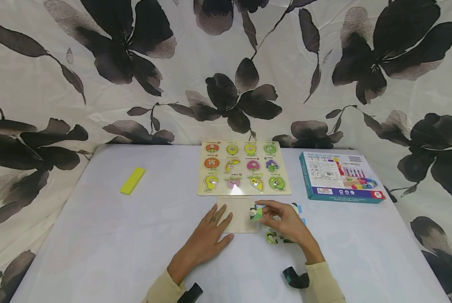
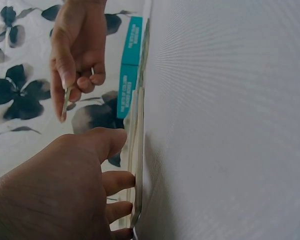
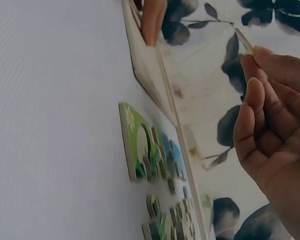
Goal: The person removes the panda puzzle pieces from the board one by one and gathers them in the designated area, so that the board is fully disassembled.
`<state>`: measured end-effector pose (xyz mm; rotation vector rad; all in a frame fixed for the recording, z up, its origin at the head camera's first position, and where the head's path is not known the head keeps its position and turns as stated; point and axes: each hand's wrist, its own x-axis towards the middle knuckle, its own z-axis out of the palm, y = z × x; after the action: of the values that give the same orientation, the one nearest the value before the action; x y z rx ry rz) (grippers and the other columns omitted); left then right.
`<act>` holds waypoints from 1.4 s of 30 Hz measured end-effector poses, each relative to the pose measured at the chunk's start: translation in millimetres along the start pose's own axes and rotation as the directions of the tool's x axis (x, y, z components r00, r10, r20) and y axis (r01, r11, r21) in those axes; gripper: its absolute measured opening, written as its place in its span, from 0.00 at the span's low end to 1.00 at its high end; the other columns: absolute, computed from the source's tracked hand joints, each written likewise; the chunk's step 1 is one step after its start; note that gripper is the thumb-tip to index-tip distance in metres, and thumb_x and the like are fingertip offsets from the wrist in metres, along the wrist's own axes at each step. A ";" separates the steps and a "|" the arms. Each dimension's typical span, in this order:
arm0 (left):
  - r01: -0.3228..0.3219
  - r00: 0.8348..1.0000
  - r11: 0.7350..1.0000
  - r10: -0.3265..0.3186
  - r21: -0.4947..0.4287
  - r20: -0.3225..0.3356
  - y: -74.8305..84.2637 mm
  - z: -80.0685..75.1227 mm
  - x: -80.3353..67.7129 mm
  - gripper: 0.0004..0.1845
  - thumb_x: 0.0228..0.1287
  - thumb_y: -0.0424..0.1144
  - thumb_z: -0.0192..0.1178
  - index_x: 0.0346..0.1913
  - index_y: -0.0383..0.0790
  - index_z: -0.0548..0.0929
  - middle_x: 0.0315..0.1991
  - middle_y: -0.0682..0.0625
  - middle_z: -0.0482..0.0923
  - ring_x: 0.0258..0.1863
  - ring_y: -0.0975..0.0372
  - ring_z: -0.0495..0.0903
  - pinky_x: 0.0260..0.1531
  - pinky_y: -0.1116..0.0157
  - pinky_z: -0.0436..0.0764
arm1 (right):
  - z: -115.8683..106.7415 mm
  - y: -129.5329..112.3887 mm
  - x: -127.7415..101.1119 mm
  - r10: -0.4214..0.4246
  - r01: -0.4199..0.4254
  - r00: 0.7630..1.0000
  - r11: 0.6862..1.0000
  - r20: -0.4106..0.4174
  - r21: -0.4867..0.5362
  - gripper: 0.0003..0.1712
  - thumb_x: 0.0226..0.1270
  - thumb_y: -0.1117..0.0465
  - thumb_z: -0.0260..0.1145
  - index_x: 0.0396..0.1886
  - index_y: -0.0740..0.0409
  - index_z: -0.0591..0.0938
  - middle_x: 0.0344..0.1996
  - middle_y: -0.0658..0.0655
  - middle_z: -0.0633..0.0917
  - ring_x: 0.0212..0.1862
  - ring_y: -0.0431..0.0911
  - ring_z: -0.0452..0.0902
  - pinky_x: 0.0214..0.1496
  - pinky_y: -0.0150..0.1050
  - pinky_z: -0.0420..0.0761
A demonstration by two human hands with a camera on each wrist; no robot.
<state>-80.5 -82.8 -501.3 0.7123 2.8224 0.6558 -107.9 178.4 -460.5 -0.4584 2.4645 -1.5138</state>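
My left hand (image 1: 204,237) rests with spread fingers on the left part of a plain, pale square puzzle board (image 1: 241,216). In the left wrist view its fingertips touch the board's edge (image 2: 140,160). My right hand (image 1: 286,221) pinches a green puzzle piece (image 1: 254,213) between thumb and fingertips, over the board's right side. Seen from the right wrist, that thin piece (image 3: 243,40) is held up edge-on, apart from the board. Several loose puzzle pieces (image 1: 271,237) with green, blue and black-and-white printing lie right of the board, partly hidden under the right hand.
A fruit picture board (image 1: 244,168) lies just behind the puzzle board. A teal-edged box (image 1: 343,176) is at the back right, and a yellow block (image 1: 133,181) lies to the left. Behind the white table (image 1: 97,244) hangs a flowered cloth (image 1: 195,63).
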 end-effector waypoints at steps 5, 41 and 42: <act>-0.003 1.000 1.000 0.003 -0.006 -0.002 0.5 -0.9 -0.3 0.32 0.71 0.56 0.48 0.72 0.43 0.63 0.76 0.45 0.49 0.76 0.48 0.41 0.71 0.48 0.51 | -8.4 7.4 -6.9 0.034 -0.034 0.999 0.999 -0.014 0.020 0.26 0.61 0.61 0.69 0.60 0.57 0.77 0.35 0.53 0.80 0.38 0.45 0.76 0.47 0.38 0.79; -0.009 1.000 1.000 0.009 -0.027 -0.027 -0.9 1.1 -0.1 0.32 0.71 0.55 0.49 0.72 0.43 0.63 0.76 0.45 0.49 0.75 0.48 0.42 0.70 0.49 0.53 | -55.5 46.1 -64.9 0.161 -0.162 0.982 0.987 -0.101 -0.003 0.26 0.61 0.63 0.69 0.60 0.61 0.77 0.35 0.56 0.81 0.36 0.41 0.75 0.43 0.33 0.78; -0.009 1.000 1.000 0.008 -0.027 -0.027 -0.9 1.0 -0.1 0.32 0.71 0.55 0.48 0.72 0.43 0.63 0.76 0.45 0.49 0.75 0.48 0.42 0.70 0.49 0.53 | -56.7 46.5 -66.5 0.169 -0.170 0.980 0.985 -0.101 -0.008 0.27 0.61 0.63 0.69 0.60 0.61 0.77 0.34 0.56 0.81 0.36 0.41 0.75 0.43 0.33 0.78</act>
<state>-80.5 -83.1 -502.6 0.7161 2.8308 0.7083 -72.3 269.5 -475.4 -0.1729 2.5198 -1.4821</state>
